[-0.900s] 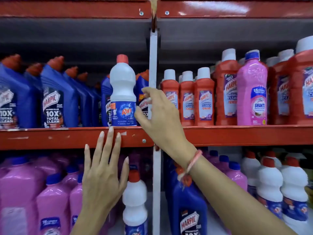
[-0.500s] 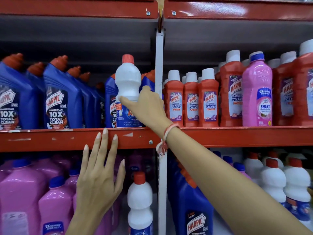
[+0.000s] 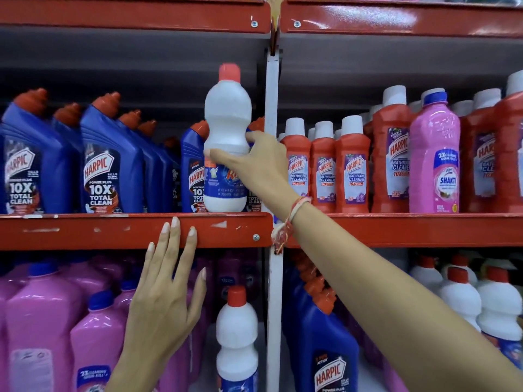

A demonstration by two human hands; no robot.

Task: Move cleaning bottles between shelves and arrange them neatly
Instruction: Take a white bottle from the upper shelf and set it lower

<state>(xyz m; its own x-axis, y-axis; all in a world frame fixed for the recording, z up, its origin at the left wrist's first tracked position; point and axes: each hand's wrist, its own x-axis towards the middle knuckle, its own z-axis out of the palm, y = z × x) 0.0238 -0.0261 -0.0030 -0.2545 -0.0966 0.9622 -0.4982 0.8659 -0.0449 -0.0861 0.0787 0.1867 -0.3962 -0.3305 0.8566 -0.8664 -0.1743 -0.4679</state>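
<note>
The right hand point(image 3: 254, 165) is clamping the white Rin bottle point(image 3: 227, 131) beside the white upright post point(image 3: 273, 137). The left hand point(image 3: 167, 292), fingers apart, is resting on the shelf's red edge point(image 3: 85, 232). Next, probably lifting the bottle clear.

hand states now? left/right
Left hand: open, fingers spread on the red shelf edge.
Right hand: closed around the white bottle.

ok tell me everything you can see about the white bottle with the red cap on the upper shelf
The white bottle looks like smooth plastic, with a red screw cap, a waisted body and a blue label around its lower half, partly hidden. It stands upright at the front edge of the red shelf, beside the white upright post, in front of blue Harpic bottles. The right hand wraps its middle from the right, fingers across the label's top. The left hand does not touch it.
</note>
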